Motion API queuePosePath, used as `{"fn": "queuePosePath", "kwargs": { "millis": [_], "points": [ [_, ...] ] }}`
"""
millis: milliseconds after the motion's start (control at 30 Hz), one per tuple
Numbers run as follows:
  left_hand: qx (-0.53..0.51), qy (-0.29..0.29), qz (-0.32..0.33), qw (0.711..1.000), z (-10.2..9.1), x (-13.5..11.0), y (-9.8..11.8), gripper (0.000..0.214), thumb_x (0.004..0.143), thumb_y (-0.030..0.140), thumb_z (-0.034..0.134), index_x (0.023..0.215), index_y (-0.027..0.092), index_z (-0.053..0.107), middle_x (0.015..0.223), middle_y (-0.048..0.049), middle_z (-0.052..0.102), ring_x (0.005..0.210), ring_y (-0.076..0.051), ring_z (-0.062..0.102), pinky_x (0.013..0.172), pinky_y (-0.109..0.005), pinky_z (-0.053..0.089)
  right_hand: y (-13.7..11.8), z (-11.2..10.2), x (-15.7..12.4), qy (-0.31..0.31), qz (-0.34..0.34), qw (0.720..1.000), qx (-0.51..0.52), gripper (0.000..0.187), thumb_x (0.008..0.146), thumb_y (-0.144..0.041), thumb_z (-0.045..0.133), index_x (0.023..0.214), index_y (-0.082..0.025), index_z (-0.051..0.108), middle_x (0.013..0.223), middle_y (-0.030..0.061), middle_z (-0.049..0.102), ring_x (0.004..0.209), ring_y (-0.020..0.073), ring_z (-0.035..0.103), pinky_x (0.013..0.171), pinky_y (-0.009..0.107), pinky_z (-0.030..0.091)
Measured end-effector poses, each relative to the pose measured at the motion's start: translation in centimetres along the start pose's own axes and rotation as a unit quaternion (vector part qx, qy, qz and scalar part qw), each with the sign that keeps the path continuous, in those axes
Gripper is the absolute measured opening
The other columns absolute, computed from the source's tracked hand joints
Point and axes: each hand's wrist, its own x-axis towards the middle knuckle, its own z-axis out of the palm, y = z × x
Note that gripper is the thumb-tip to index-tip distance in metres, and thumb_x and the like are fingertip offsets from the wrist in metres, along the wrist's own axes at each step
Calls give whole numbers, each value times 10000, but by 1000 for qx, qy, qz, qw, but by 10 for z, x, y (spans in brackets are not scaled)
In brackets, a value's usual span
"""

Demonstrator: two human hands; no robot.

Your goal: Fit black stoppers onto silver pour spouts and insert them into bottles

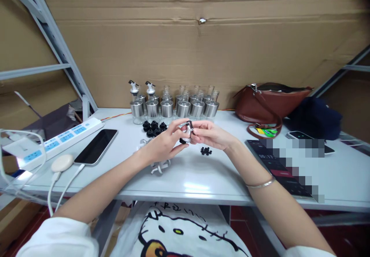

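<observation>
Between my two hands, above the middle of the table, is a white and black bottle pour spout (188, 130). My left hand (164, 143) grips it from the left, fingers curled around its base. My right hand (212, 133) pinches its upper part from the right. Fingers hide some of the spout. Several black stoppers (154, 129) sit behind my left hand, which covers part of the group. Under my left wrist lie white spout parts (159, 166), also partly hidden. A small cluster of tiny black caps (206, 151) rests below my right hand.
Several glass bottles with steel bands (167, 108) stand at the back; two carry spouts. On the left are a power strip (62, 139), a phone (96, 147) and a round charger (62, 163). A brown bag (266, 106) and a tablet (277, 164) lie right.
</observation>
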Motion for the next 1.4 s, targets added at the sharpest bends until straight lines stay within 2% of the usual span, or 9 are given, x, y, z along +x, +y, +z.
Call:
{"fn": "queuePosePath", "kwargs": {
  "millis": [133,233,467,633,833,1100,1400],
  "points": [
    [-6,4,-4,1000,-2,1,-2,210,873,153,526,1044,201,414,1345,-164,361,1075,-213,581,904,-420,536,1,0,1,12,-5,1000,-2,262,780,-266,706,978,-107,643,591,-50,521,548,48,464,574,195,406],
    [-4,19,5,1000,-1,2,-3,198,872,145,523,1038,195,426,1347,-162,380,1165,-228,526,931,-420,520,1,0,1,0,-5,1000,4,251,778,-271,710,954,-110,634,572,-53,515,550,51,463,573,198,396],
    [-13,22,6,1000,0,1,-3,190,862,147,540,1020,189,443,1332,-160,396,1198,-227,489,945,-414,504,1,2,0,-21,1,1000,5,247,777,-284,713,915,-106,613,574,-48,510,534,53,433,567,217,383],
    [-25,35,-7,999,-1,1,-1,194,855,98,515,1014,188,449,1335,-163,396,1080,-199,557,894,-391,514,0,2,0,8,-13,1000,26,367,762,-248,725,1087,-166,574,584,-63,535,538,53,451,585,215,397],
    [-37,25,-36,998,-2,2,0,179,858,103,502,1000,192,441,1365,-158,379,1148,-223,530,918,-404,497,-1,1,-2,41,-17,999,12,525,731,-237,748,1203,-192,522,544,-93,497,536,66,455,616,249,423],
    [-42,31,-28,998,-1,1,-1,179,859,117,515,1010,188,450,1343,-162,394,1181,-235,515,932,-422,498,-2,5,0,29,-8,999,23,468,716,-286,765,1121,-166,564,543,-79,519,484,52,379,553,231,357],
    [-40,40,-20,998,0,1,-3,170,887,170,513,1036,191,435,1319,-166,443,1179,-231,531,921,-438,509,0,2,0,4,-10,1000,27,387,746,-285,743,1071,-149,581,556,-70,518,501,51,394,562,217,364]
  ]
}}
